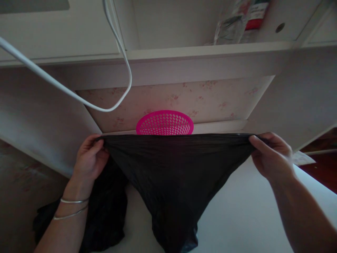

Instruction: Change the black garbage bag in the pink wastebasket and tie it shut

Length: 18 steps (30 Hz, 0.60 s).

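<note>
A black plastic bag (pixel 179 168) is stretched wide between my two hands, its top edge pulled straight and its lower part hanging down in a narrow point. My left hand (pixel 91 156) pinches one corner of that edge, with two silver bangles on the wrist. At the opposite corner, my right hand (pixel 273 154) grips the plastic between thumb and fingers. Behind the bag's edge stands a bright pink perforated basket (pixel 165 121); its lower part is hidden by the bag.
More black plastic (pixel 109 207) lies below my left forearm on the white tabletop (pixel 237 211). A white cable (pixel 68 91) loops down at upper left. Overhead, a shelf (pixel 173 52) carries clear plastic packaging (pixel 230 26) and a red-and-white item (pixel 256 15). Flower-patterned wall (pixel 210 98) is behind.
</note>
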Tool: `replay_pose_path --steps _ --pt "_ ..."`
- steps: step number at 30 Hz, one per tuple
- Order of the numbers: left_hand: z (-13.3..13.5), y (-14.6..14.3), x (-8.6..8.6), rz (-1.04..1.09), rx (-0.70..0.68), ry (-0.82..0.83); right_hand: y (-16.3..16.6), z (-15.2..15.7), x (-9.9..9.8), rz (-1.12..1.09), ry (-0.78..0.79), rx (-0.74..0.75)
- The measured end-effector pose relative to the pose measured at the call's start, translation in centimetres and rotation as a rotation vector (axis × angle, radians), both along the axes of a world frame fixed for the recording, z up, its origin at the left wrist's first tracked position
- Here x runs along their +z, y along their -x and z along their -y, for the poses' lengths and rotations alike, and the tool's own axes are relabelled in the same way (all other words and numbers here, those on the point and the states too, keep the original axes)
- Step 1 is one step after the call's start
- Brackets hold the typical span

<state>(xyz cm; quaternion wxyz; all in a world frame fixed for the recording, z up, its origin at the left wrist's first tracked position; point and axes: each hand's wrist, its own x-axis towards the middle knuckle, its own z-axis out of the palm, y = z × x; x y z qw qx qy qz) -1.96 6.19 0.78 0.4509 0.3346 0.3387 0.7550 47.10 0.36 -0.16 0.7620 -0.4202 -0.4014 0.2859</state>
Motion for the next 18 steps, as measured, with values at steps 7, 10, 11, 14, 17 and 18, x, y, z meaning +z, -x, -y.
replay_pose_path --steps 7,10,11,14,17,18 --pt "0.4 -1.1 0.9 0.068 -0.047 -0.108 0.8 0.4 1.5 -0.106 -0.184 -0.020" --pt "1.5 -2.3 -0.7 0.050 -0.233 -0.103 1.3 0.9 0.3 -0.166 -0.105 0.173" --pt "1.8 -2.7 -1.4 0.019 -0.288 -0.056 1.6 1.0 -0.5 -0.178 -0.037 0.237" --pt "2.0 -3.6 -3.1 -0.073 -0.305 0.118 2.6 0.7 -2.7 -0.163 0.214 0.344" --pt "1.4 -3.7 -3.0 -0.062 -0.222 0.138 3.1 -0.1 -3.6 -0.159 0.275 0.249" --pt "1.1 -3.6 -2.6 -0.042 -0.198 0.115 3.0 -0.3 -3.4 -0.171 0.251 0.201"
